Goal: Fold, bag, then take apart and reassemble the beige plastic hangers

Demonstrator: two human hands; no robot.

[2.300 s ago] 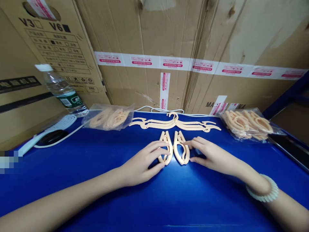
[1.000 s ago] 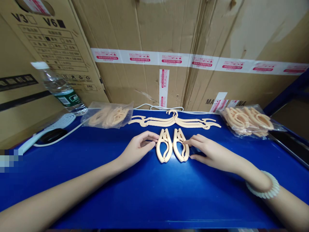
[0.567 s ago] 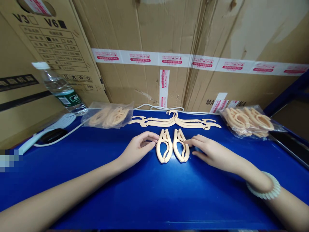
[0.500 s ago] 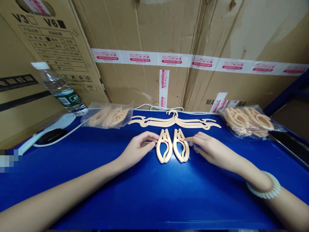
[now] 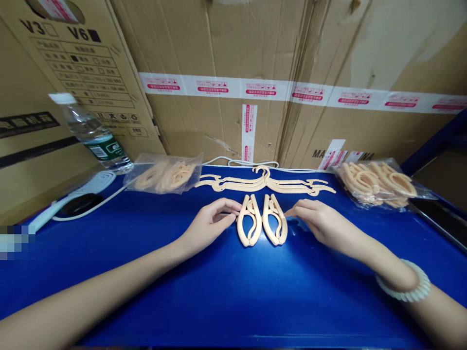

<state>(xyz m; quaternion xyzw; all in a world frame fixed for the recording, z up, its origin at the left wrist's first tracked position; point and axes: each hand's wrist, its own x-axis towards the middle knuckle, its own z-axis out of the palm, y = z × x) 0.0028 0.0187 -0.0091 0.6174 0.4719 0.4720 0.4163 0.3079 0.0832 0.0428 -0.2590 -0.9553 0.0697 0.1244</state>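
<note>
Left folded hanger [image 5: 250, 211] and right folded hanger [image 5: 272, 210] lie side by side on the blue desk [image 5: 233, 291]. The left hand [image 5: 207, 224], grip loose and empty, has fingertips at the left hanger's edge. The right hand [image 5: 321, 222], grip released, rests just beside the right hanger.

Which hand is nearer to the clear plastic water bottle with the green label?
Left. The left hand lies on the blue table to the right of the clear plastic water bottle; the right hand lies farther right, past the two folded peach plastic hangers.
</note>
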